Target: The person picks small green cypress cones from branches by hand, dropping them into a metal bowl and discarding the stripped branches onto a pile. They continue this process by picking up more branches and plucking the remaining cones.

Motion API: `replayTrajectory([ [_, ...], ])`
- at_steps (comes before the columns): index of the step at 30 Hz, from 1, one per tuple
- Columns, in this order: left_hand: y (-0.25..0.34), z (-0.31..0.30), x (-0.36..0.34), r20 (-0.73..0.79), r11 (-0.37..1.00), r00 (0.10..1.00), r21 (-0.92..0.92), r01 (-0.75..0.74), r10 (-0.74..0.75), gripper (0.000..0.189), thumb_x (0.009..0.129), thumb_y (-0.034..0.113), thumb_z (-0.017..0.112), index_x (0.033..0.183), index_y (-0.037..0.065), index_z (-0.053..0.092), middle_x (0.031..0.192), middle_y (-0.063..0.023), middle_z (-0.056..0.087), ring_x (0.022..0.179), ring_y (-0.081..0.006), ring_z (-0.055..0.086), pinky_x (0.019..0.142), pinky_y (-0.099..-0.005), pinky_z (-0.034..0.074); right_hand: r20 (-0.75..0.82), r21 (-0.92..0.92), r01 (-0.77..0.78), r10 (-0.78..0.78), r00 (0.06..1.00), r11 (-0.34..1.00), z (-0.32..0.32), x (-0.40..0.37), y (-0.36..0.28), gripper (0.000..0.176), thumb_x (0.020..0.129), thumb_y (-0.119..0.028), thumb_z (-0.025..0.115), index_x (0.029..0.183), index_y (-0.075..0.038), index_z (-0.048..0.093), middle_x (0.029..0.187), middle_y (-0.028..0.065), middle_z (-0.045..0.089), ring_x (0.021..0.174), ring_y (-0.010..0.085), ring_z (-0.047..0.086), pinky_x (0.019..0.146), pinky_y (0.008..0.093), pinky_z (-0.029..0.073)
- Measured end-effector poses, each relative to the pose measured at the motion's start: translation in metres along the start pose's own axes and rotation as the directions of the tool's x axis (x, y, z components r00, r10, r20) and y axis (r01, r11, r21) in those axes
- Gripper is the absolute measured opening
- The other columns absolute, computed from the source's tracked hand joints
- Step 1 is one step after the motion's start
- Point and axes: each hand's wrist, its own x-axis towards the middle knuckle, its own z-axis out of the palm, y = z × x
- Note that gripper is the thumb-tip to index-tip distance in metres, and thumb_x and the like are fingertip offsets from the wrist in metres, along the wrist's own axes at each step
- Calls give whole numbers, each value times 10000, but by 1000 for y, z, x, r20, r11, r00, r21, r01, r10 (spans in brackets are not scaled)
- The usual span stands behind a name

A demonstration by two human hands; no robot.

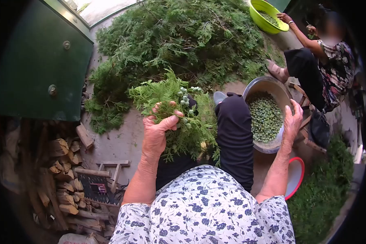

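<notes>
My left hand (162, 129) is closed around a leafy cypress branch (171, 90), which hangs over my lap. Pale green cones (184, 97) cluster on it just beyond my fingers. To the right stands a metal basin (261, 84) partly filled with loose green cones (265, 118). My right hand (293, 120) is at the basin's right rim, fingers stretched out and apart, with nothing seen in them.
A large heap of cut branches (179, 38) lies ahead. At upper right, another person (333, 69) sits with one hand on a yellow-green basin (256, 18). Firewood (65, 175) and a small wooden stool (114, 166) are at left; a red-rimmed basin (301, 173) and more greenery (325, 195) at right.
</notes>
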Motion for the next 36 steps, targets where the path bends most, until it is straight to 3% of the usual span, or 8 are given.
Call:
replayTrajectory([
  [4,0,-6,0,-37,998,998,-47,-45,43,276,771,12,630,1046,20,603,819,-78,671,671,-102,582,553,-216,443,306,604,-250,69,949,756,17,-33,-114,160,825,-40,593,975,-20,645,861,72,634,827,169,605,752,275,469],
  [7,2,-1,-3,-72,997,997,-73,-16,10,276,763,-8,612,1038,15,602,819,-80,668,650,-106,571,566,-223,445,419,702,-53,-353,837,710,51,-64,-158,140,811,-43,612,937,6,648,875,65,633,794,134,598,705,245,472],
  [15,0,-1,-6,-111,995,994,-96,-35,24,250,765,-20,601,1012,17,604,845,-64,653,657,-114,572,586,-241,461,533,689,-44,-464,708,724,92,-100,-194,131,808,-83,627,902,8,620,803,105,626,707,179,603,649,300,468],
  [17,-2,-2,-3,-127,999,992,-41,-30,25,208,782,21,605,990,21,614,825,-59,659,635,-107,573,579,-220,450,589,702,-278,-316,744,656,88,-99,-194,113,813,-81,623,887,4,611,754,79,603,684,143,573,630,283,453],
  [22,5,11,-3,-88,997,996,69,25,-19,139,819,96,627,946,40,641,787,-28,657,595,-81,572,549,-220,439,593,718,-344,-275,756,605,82,-105,-195,80,853,-75,590,891,-8,613,740,35,603,597,66,519,537,224,422],
  [28,5,13,2,-97,992,994,117,52,-41,131,821,149,645,878,30,642,764,-41,666,559,-90,587,513,-204,406,655,755,-651,-162,738,85,76,-92,-213,74,875,-60,569,927,-8,564,758,46,621,540,48,537,463,162,408],
  [33,1,13,4,-118,989,993,147,17,0,148,824,169,648,852,23,643,750,-54,669,532,-97,596,475,-199,390,299,826,-290,60,952,483,49,-52,-171,105,852,-36,588,955,-13,588,760,26,606,545,60,544,476,171,418],
  [36,3,12,4,-124,988,992,153,36,-17,154,826,174,648,821,20,659,728,-55,669,523,-98,597,466,-197,385,-37,422,-11,29,999,907,34,-27,-89,187,822,-14,605,1008,-33,611,805,32,599,687,109,574,603,220,461],
])
